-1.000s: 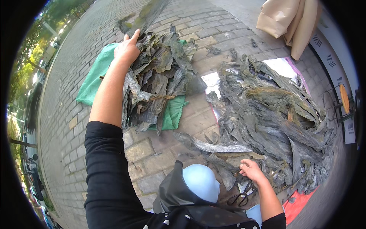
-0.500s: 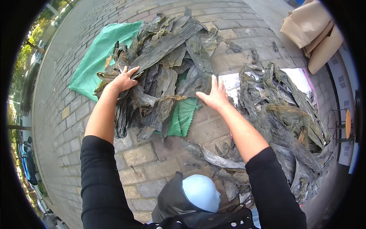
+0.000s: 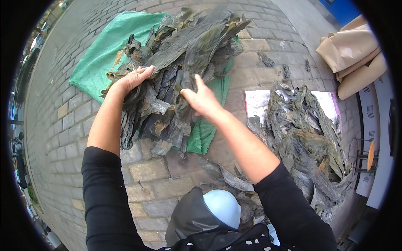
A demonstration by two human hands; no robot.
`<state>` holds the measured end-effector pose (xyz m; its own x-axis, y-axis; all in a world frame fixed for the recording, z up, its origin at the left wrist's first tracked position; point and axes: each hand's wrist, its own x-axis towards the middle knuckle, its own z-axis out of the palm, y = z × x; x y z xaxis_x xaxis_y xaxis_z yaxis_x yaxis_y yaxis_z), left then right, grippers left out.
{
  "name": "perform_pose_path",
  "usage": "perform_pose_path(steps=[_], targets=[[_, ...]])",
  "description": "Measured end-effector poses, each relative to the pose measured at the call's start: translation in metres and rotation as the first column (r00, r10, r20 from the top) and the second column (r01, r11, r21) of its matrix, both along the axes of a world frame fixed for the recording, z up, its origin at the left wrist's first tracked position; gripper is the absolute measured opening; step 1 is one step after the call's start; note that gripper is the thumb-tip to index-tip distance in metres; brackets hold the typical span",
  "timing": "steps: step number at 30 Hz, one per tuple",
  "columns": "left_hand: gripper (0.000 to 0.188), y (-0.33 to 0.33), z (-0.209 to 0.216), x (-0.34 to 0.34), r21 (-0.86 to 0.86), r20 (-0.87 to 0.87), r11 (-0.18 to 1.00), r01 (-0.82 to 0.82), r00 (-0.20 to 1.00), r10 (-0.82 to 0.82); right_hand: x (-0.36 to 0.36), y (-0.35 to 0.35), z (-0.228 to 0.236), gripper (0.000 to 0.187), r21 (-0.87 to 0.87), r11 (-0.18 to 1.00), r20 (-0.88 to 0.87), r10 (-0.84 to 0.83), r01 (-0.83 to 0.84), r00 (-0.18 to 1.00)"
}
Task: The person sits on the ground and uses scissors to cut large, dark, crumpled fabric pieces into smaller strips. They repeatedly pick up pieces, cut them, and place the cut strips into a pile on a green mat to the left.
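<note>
A heap of dark, wrinkled dried kelp (image 3: 167, 54) lies on a green woven sack (image 3: 100, 54) on the paving. At the heap's left side my left hand (image 3: 136, 79) is closed on the kelp, its fingertips pointing right. My right hand (image 3: 201, 100) grips strips at the heap's right side, thumb and forefinger around them; its other fingers are mostly hidden. Above that hand the strips are slightly blurred by motion. To the right, a second pile of dried kelp (image 3: 301, 138) spreads over a white sheet (image 3: 256, 102) with a pink edge.
Loose kelp scraps (image 3: 266, 60) lie on the brick paving (image 3: 54, 154). A folded tan sheet (image 3: 343, 50) is at the upper right, near white boxes (image 3: 370, 108). A light blue rounded shape (image 3: 222, 209) beside black covering (image 3: 188, 221) is close to my body.
My right hand has moved left from the heap's edge and taken hold of kelp strips, folding them inward. My left hand has closed on the heap's left side. The view has shifted slightly.
</note>
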<state>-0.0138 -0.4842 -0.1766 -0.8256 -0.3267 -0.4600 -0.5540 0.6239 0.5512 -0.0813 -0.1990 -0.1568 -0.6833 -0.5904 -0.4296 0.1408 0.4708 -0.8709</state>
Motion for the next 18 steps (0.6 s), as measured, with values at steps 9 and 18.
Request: perform_pose_path(steps=[9,18], targets=[[0.103,0.09,0.009,-0.012,-0.375,0.226,0.927,0.005,0.97,0.086,0.055,-0.068,-0.029,0.096,0.454,0.765,-0.176,0.58,-0.457,0.795],[0.084,0.105,-0.041,-0.008,-0.746,0.139,0.666,0.025,0.983,0.119,0.044,-0.03,-0.077,0.07,0.107,0.778,-0.281,0.621,-0.619,0.732]])
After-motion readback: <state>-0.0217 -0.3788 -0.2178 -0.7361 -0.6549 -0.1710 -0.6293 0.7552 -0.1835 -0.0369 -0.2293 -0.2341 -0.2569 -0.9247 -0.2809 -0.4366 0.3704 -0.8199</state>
